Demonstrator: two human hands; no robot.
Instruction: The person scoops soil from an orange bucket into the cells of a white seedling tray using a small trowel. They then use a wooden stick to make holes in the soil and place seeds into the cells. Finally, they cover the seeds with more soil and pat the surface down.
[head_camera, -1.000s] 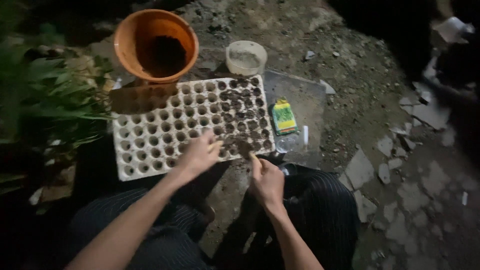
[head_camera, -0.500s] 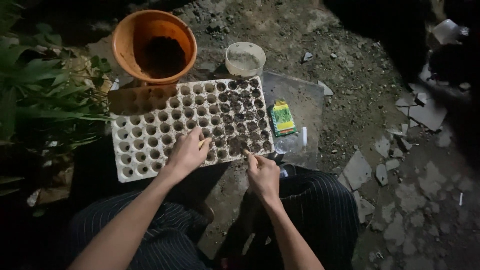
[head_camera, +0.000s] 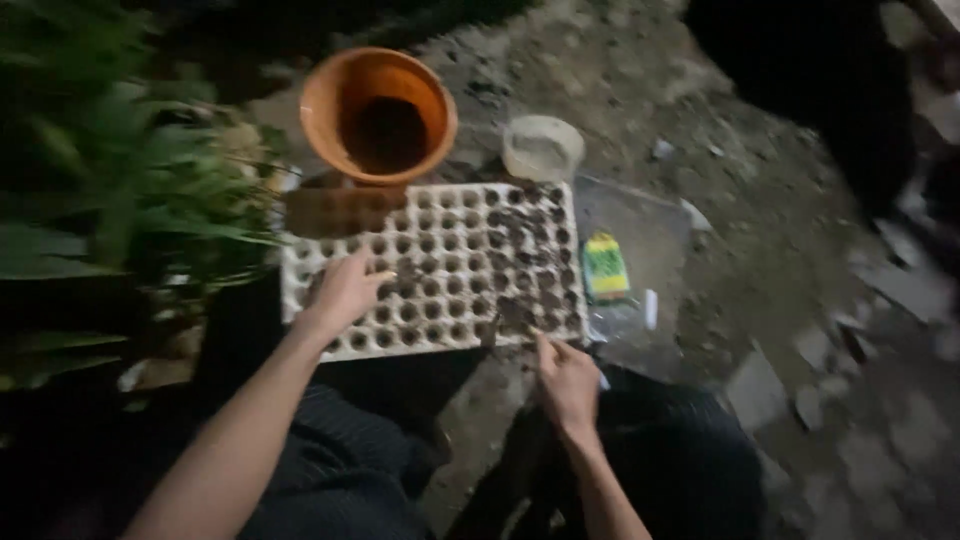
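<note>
On bare ground below an orange pot (head_camera: 378, 115), the left hand (head_camera: 345, 290) rests spread on a white seed tray (head_camera: 430, 270); the right hand (head_camera: 566, 378) pinches something small at its near edge. Leaning risks tipping soil.

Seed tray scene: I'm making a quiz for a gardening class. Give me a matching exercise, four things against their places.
Things:
1. orange pot
2. white cup
3. green packet
4. left hand

Places:
A. lying right of the tray
B. resting on the tray's left part
C. behind the tray's left half
D. behind the tray's right corner

Pairs: 1-C, 2-D, 3-A, 4-B
</note>
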